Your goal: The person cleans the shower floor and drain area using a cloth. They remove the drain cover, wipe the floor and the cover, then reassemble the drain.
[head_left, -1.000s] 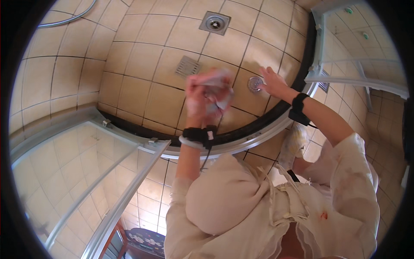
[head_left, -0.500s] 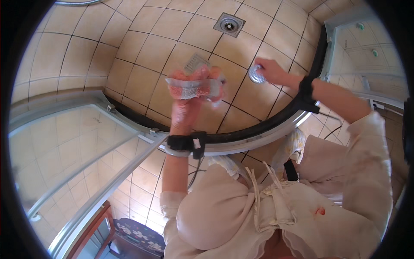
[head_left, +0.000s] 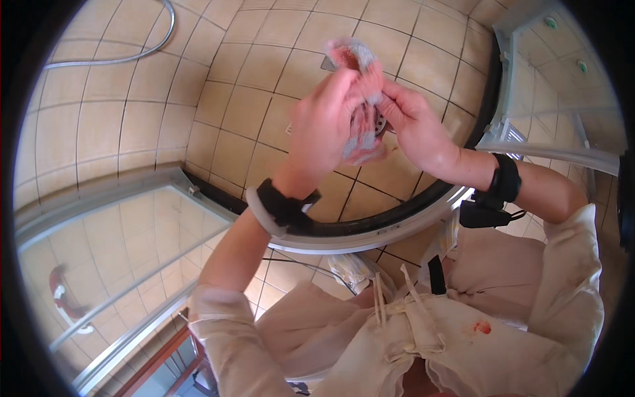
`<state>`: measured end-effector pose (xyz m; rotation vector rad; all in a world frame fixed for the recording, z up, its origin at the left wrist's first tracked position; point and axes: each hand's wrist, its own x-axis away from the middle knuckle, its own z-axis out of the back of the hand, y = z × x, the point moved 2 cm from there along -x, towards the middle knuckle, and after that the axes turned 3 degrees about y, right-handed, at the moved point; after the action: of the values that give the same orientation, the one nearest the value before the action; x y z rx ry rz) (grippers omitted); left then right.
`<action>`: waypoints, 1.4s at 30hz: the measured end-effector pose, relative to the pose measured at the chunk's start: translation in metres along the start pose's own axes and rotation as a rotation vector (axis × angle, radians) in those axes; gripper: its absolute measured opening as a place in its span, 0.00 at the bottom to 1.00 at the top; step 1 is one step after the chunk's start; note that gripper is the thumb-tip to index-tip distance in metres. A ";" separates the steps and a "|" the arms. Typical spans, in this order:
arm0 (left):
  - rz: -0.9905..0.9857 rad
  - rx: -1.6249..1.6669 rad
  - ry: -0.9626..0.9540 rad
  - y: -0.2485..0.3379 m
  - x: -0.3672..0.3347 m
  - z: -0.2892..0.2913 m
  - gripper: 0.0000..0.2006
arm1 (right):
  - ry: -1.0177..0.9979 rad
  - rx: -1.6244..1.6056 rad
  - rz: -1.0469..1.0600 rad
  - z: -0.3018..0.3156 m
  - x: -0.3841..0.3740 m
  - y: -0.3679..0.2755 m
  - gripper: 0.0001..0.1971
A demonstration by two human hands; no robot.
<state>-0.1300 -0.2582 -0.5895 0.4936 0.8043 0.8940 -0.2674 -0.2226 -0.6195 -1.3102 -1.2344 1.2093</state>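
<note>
Over the tiled shower floor, my two hands meet. My left hand (head_left: 320, 124) is closed around a pink and grey scrubbing cloth (head_left: 362, 54), whose ends stick out above and below the fingers. My right hand (head_left: 420, 129) pinches a round metal drain cover with holes (head_left: 381, 124), mostly hidden between the cloth and my fingers. The cloth touches the cover and is blurred. Behind the hands, a corner of the square floor drain (head_left: 327, 63) shows. Left of my left wrist, a sliver of a pale grate (head_left: 289, 129) lies on the tiles.
A curved shower threshold (head_left: 390, 231) runs between the hands and my knees. Glass door panels stand at the left (head_left: 126, 245) and right (head_left: 542, 86). A metal shower hose (head_left: 142, 54) hangs at the upper left. Cables trail from the black wrist straps.
Both hands have come together: the left moved right with the cloth, the right moved slightly left with the drain cover. Cloth and cover now touch. The view has shifted, showing more hose.
</note>
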 end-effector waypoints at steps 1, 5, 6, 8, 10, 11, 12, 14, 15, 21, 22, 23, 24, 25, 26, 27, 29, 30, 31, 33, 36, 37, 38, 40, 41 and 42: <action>0.084 0.012 0.004 -0.004 -0.002 -0.008 0.05 | 0.002 0.086 -0.025 0.007 -0.004 -0.003 0.08; 0.266 0.502 0.210 -0.027 -0.001 -0.041 0.10 | 0.096 0.323 -0.003 0.019 -0.011 -0.002 0.07; 0.326 0.649 0.263 -0.028 -0.005 -0.046 0.11 | 0.144 0.292 -0.022 0.024 -0.013 0.001 0.07; 0.334 0.624 0.217 -0.022 -0.004 -0.055 0.16 | 0.238 0.228 -0.059 0.031 -0.019 0.010 0.06; 0.179 0.372 0.171 -0.018 0.002 -0.063 0.17 | 0.212 0.124 -0.073 0.031 -0.024 0.010 0.06; 0.136 0.332 0.206 -0.025 0.005 -0.070 0.20 | 0.198 0.071 -0.080 0.031 -0.026 0.010 0.05; 0.173 0.343 0.193 -0.019 0.002 -0.069 0.17 | 0.184 0.061 -0.047 0.032 -0.026 0.012 0.05; 0.250 0.363 0.167 -0.008 -0.004 -0.065 0.12 | 0.154 0.041 0.018 0.033 -0.021 0.015 0.05; 0.309 0.394 0.141 -0.008 -0.007 -0.062 0.11 | 0.127 0.043 -0.009 0.031 -0.018 0.010 0.05; 0.427 0.653 0.107 -0.036 -0.018 -0.046 0.21 | 0.002 0.021 -0.108 0.026 -0.024 -0.005 0.05; 0.460 0.798 0.138 -0.035 -0.021 -0.046 0.22 | 0.041 -0.049 -0.107 0.027 -0.028 -0.002 0.05; 0.490 0.943 0.170 -0.034 -0.025 -0.047 0.23 | 0.081 -0.118 -0.106 0.027 -0.032 0.004 0.05; 0.520 1.086 0.204 -0.033 -0.027 -0.045 0.23 | 0.116 -0.189 -0.104 0.027 -0.036 0.008 0.04; 0.499 1.165 0.145 -0.032 -0.027 -0.041 0.26 | 0.141 -0.256 -0.155 0.029 -0.038 0.011 0.04; 0.442 1.076 0.083 -0.029 -0.026 -0.040 0.25 | 0.124 -0.184 -0.106 0.030 -0.039 0.011 0.03; 0.387 0.988 0.019 -0.025 -0.025 -0.040 0.24 | 0.112 -0.112 -0.060 0.031 -0.039 0.015 0.03; 0.355 0.844 -0.075 -0.012 -0.018 -0.040 0.21 | 0.137 0.072 0.165 0.032 -0.038 0.024 0.02; 0.304 0.783 -0.048 -0.015 -0.017 -0.039 0.20 | 0.113 0.082 0.130 0.031 -0.038 0.023 0.02; 0.254 0.721 -0.022 -0.022 -0.016 -0.041 0.19 | 0.089 0.092 0.096 0.031 -0.037 0.022 0.02; 0.191 0.549 0.042 -0.022 -0.019 -0.037 0.16 | 0.066 0.140 0.038 0.030 -0.036 0.016 0.01; 0.283 0.346 0.051 -0.008 -0.024 -0.027 0.15 | 0.057 0.236 0.020 0.028 -0.032 -0.002 0.02; 0.310 0.381 0.053 -0.010 -0.025 -0.025 0.14 | 0.043 0.257 0.049 0.027 -0.032 -0.008 0.02; 0.337 0.417 0.055 -0.013 -0.028 -0.022 0.12 | 0.030 0.278 0.078 0.026 -0.032 -0.014 0.02; 0.387 0.519 0.073 -0.019 -0.029 -0.018 0.12 | 0.039 0.245 0.064 0.019 -0.032 -0.023 0.03; 0.407 0.589 0.088 -0.023 -0.028 -0.018 0.12 | 0.044 0.229 0.057 0.016 -0.032 -0.026 0.03; 0.425 0.662 0.097 -0.025 -0.027 -0.020 0.13 | 0.087 0.164 0.030 0.018 -0.034 -0.024 0.04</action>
<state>-0.1436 -0.2938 -0.6082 1.2432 1.1084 1.0358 -0.2870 -0.2553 -0.5955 -1.2501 -1.0347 1.2345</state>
